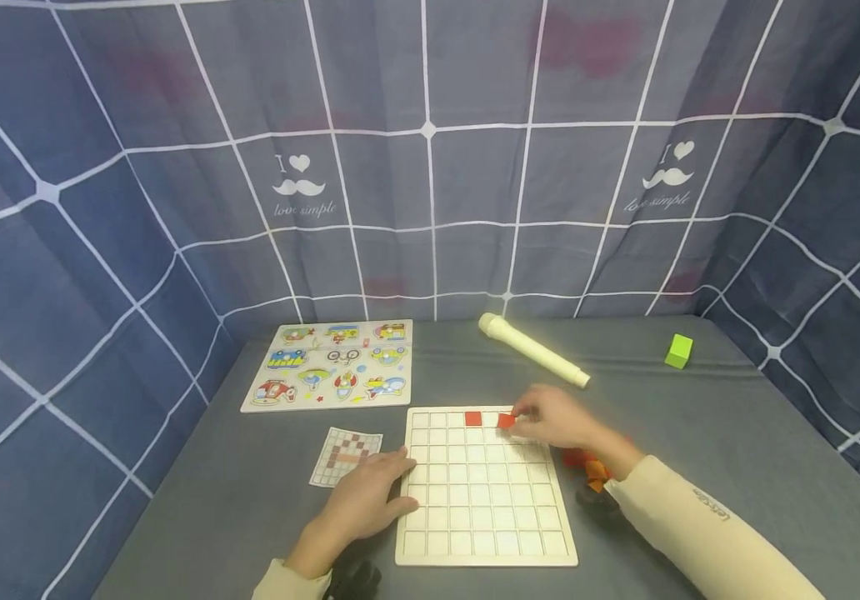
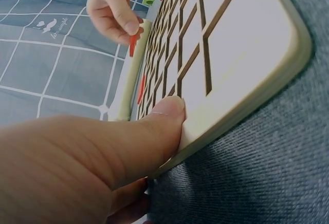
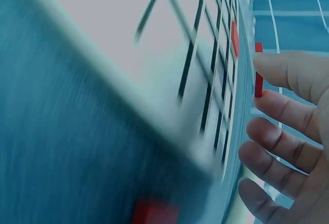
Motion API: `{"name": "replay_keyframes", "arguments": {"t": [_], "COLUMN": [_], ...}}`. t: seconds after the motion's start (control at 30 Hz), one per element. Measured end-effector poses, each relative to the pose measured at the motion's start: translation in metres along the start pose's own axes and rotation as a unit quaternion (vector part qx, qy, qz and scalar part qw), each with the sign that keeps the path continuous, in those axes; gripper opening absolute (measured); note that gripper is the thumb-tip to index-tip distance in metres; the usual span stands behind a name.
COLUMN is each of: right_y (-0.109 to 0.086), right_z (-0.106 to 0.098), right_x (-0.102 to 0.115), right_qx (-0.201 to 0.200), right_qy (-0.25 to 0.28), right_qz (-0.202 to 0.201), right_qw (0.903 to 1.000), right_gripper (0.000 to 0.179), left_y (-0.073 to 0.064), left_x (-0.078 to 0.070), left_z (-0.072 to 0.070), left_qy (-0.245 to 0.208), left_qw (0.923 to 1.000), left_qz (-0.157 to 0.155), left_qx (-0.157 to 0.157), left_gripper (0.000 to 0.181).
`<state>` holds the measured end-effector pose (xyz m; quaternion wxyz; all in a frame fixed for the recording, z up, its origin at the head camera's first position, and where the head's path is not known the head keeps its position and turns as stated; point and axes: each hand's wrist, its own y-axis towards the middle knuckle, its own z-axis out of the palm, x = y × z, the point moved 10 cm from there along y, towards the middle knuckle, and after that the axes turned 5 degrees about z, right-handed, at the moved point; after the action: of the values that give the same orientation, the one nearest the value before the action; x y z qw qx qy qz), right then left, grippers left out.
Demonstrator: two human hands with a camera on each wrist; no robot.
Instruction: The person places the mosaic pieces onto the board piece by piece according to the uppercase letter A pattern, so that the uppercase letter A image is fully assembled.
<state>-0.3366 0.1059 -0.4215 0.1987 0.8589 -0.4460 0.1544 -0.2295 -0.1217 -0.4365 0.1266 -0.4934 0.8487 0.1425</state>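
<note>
A pale wooden grid board (image 1: pixel 486 496) lies flat in front of me. My left hand (image 1: pixel 370 496) rests at its left edge; in the left wrist view the thumb (image 2: pixel 167 113) presses on the board's rim, with the other fingers partly hidden below it. Over the far right part of the grid, my right hand (image 1: pixel 559 418) pinches a red square tile (image 1: pixel 506 421) between thumb and index finger. The right wrist view shows this tile (image 3: pixel 258 70) edge-on, with the remaining fingers loosely bent. Another red tile (image 1: pixel 473 418) lies in the far row.
Loose red and orange pieces (image 1: pixel 597 475) lie right of the board, partly behind the right forearm. A patterned card (image 1: pixel 346 457) is at the left, below a picture puzzle board (image 1: pixel 332 367). Farther back are a pale yellow rod with a rounded head (image 1: pixel 535 348) and a green block (image 1: pixel 678 351).
</note>
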Motion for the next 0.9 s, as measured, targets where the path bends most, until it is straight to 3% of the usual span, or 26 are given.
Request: {"name": "replay_keyframes", "arguments": {"t": [0.2,0.37,0.6,0.9], "right_y": [0.014,0.019,0.023,0.026], "right_z": [0.021,0.037,0.051,0.052], "right_x": [0.035,0.052,0.050,0.051], "right_qx": [0.038,0.054,0.060,0.036], "right_qy": [0.009,0.020,0.000,0.006], "right_qz": [-0.017,-0.006,0.033,0.030], "right_qw": [0.9991,0.9983,0.9977,0.9989], "right_gripper": [0.023,0.023,0.023,0.017], "left_y": [0.003,0.003,0.002,0.001], "left_x": [0.003,0.003,0.000,-0.001], "left_z": [-0.001,0.002,0.003,-0.001], "left_qy": [0.001,-0.002,0.007,0.014], "left_qw": [1.0000,0.9999,0.9999,0.9999], "left_qz": [-0.005,-0.009,-0.003,0.005], "left_qx": [0.009,0.014,0.009,-0.002], "left_gripper": [0.052,0.053,0.054,0.053]}}
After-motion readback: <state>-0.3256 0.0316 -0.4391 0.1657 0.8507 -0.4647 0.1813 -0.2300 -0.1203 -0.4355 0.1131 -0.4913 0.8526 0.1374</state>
